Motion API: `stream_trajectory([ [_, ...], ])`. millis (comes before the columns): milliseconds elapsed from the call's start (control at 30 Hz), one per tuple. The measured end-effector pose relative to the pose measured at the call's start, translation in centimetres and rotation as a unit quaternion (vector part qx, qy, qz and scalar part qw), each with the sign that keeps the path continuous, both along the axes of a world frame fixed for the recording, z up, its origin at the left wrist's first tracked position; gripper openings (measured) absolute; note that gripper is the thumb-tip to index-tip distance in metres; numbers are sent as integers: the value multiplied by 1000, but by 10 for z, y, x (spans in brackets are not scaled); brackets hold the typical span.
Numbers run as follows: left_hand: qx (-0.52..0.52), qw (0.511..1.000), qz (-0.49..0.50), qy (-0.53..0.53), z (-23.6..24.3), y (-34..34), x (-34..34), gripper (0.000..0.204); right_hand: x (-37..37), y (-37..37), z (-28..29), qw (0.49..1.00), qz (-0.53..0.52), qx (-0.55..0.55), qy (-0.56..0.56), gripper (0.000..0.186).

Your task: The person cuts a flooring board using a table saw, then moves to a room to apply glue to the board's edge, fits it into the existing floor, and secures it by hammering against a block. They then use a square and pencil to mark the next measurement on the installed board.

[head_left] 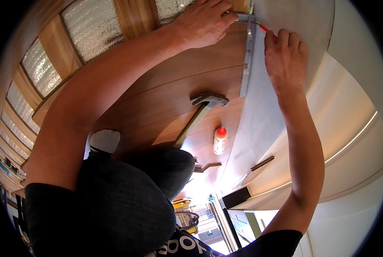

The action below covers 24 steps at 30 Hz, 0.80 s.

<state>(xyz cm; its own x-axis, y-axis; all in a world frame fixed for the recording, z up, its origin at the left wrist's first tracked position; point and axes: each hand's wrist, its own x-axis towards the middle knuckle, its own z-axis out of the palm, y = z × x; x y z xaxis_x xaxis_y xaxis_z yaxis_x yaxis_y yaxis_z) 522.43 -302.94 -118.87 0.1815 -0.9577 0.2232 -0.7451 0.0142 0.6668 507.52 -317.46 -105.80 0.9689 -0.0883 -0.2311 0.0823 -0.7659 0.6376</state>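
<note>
My left hand [204,25] is at the top centre, its curled fingers gripping the short arm of a metal square [247,68], whose long ruled arm lies along the edge of the wooden boards [153,90] beside a pale grey surface [294,13]. My right hand [287,55], just right of the square, holds a red pencil [265,29] with its tip near the square's corner. A claw hammer [193,122] with a pale handle lies on the boards below the square, and a white glue bottle [220,143] with a red cap is to its lower right.
Timber battens [59,43] with silver foil insulation [89,30] between them run along the left. My dark-trousered knee [166,171] and a light-socked foot [103,141] are on the boards. Dark offcuts [262,162] lie lower right, near a white curved wall with a lit strip [350,139].
</note>
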Motion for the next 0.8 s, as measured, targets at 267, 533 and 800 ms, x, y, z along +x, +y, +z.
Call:
stream_trajectory([
  [267,6,1000,0,-18,1,-1,0,33,1,0,-3,1000,6,10,-9,4],
  [533,3,1000,-8,-16,0,-2,1,32,1,1,-4,1000,-6,16,-7,3],
  [800,0,1000,-9,-15,0,-3,0,32,-2,5,-1,1000,-14,10,3,4],
])
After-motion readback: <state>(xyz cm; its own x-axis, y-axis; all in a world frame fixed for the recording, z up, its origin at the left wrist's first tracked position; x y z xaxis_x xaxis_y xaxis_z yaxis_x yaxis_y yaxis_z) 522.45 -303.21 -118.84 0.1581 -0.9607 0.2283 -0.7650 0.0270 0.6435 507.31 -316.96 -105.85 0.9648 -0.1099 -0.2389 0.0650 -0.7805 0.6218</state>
